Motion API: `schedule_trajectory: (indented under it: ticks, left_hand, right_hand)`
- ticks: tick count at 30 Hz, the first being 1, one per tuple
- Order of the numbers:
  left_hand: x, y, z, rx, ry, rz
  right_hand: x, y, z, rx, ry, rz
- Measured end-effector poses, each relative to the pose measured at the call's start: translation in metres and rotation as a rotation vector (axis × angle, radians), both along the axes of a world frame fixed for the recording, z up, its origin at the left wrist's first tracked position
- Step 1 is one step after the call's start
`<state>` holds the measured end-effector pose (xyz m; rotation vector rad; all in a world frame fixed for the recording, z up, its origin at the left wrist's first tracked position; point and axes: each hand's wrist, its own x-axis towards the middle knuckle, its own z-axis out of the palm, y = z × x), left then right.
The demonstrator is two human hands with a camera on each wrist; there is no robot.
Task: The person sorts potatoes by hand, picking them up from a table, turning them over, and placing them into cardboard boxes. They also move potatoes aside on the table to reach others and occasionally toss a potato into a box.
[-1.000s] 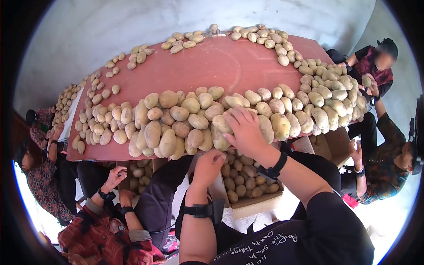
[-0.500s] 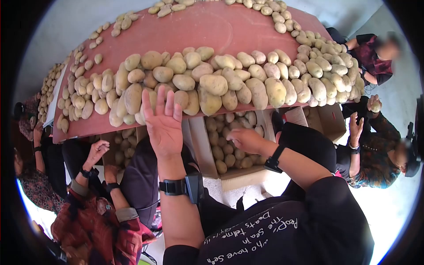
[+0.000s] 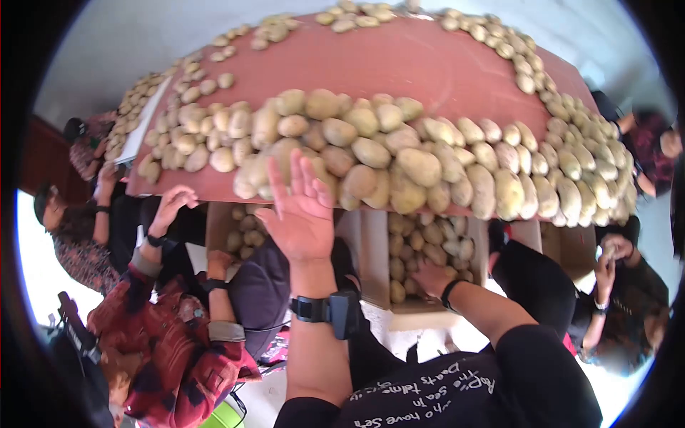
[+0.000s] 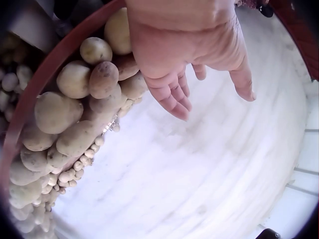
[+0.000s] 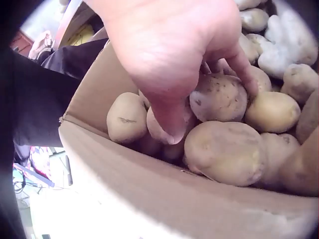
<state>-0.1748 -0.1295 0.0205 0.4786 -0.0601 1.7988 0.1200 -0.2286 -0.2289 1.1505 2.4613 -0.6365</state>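
Pale wall (image 3: 164, 28) rises behind the red bench (image 3: 399, 60), with potatoes (image 3: 371, 151) heaped along the bench's near edge. At that edge hangs the left hand (image 3: 305, 225), palm showing, fingers spread, holding nothing. Below the bench's near edge, the right hand (image 3: 434, 277) reaches into a cardboard box (image 3: 424, 319), thumb and fingers spread over boxed potatoes (image 5: 224, 152), touching them.

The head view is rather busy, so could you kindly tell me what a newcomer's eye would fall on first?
Probably the broad heap of potatoes along the near edge of the red table. Next would come the left hand, held up with its palm showing before that edge, and then the right hand, down among more potatoes in the box below the table.
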Motion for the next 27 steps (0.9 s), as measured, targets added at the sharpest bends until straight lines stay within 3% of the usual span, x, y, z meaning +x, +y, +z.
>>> schedule_trajectory:
  ticks: [6,10,19,21,23,26,27]
  left_hand:
    - [-0.021,0.000,0.010,0.034,-0.106,0.121]
    - [-0.019,0.001,0.014,0.037,-0.113,0.151]
    - [-0.007,0.004,0.012,0.105,-0.088,-0.007]
    - [-0.002,0.003,0.012,0.106,-0.026,-0.060]
    - [0.008,0.003,0.016,0.122,0.025,-0.119]
    - [0.021,-0.001,0.011,0.041,0.270,-0.210]
    - [0.031,-0.006,0.011,-0.002,0.269,-0.286]
  right_hand:
    - [-0.004,0.011,0.029,-0.123,0.021,-0.048]
    - [0.003,0.012,0.031,-0.084,0.070,-0.036]
    - [0.034,0.027,0.053,-0.268,0.304,-0.234]
    - [0.044,0.025,0.046,-0.286,0.409,-0.244]
    - [0.049,0.027,0.070,-0.283,0.490,-0.246]
    - [0.056,0.025,0.086,-0.380,0.570,-0.366]
    - [0.059,0.026,0.085,-0.277,0.580,-0.298]
